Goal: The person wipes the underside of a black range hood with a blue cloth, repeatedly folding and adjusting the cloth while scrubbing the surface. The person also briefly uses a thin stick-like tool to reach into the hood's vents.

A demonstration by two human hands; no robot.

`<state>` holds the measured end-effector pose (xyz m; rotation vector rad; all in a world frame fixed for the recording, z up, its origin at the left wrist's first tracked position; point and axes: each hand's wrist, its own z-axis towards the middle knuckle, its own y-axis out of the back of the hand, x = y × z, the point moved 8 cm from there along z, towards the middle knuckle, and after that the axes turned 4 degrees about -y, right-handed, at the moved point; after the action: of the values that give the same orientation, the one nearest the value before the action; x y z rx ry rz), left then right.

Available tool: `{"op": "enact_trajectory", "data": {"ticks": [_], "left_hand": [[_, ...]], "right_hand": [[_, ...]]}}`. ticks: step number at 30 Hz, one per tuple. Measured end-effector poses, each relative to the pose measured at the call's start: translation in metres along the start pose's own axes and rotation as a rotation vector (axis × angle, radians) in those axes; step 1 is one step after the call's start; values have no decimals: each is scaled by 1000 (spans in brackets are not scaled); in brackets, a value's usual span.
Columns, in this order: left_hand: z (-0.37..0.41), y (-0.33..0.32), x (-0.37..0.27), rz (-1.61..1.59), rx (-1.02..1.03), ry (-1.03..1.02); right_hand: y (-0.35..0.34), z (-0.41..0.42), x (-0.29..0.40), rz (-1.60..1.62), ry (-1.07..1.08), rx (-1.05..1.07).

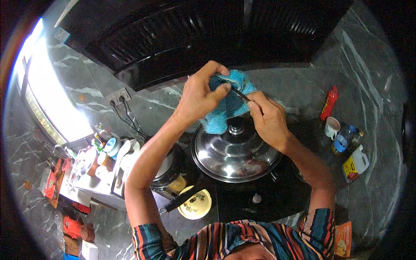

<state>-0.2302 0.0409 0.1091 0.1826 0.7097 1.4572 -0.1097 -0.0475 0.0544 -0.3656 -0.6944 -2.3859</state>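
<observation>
My left hand (pixel 203 89) grips a bright blue terry cloth (pixel 217 122), its thumb at one end of a thin dark rod or cord (pixel 240 94). The thumb and fingers of my right hand (pixel 268 117) pinch the other end of that dark piece, with cloth behind it. Whether the dark piece belongs to something larger under the cloth cannot be told. Below both hands, a domed stainless steel lid (pixel 227 162) with a central knob sits over the cooktop (pixel 237 204). The cloth's lower corner hangs in front of the lid's far side.
Overhead spans a black range hood (pixel 208 42). A knife (pixel 180 200) lies across a cream patterned lid (pixel 196 206), left of the cooktop. Bottles, including a white jug (pixel 356 164), and a mug (pixel 332 126) line the right. Plugged cords (pixel 130 118) hang from a wall socket.
</observation>
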Motion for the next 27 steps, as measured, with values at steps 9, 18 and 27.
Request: {"op": "enact_trajectory", "data": {"ticks": [9,18,27], "left_hand": [[38,-23,-38,67,-318,-331],[147,-127,60,-1217,-189,200],[208,-95,54,-560,-411,26]], "right_hand": [[16,16,-66,462,-196,-203],[63,109,-121,153,-205,-257],[86,175,-125,19,-51,-442]]}}
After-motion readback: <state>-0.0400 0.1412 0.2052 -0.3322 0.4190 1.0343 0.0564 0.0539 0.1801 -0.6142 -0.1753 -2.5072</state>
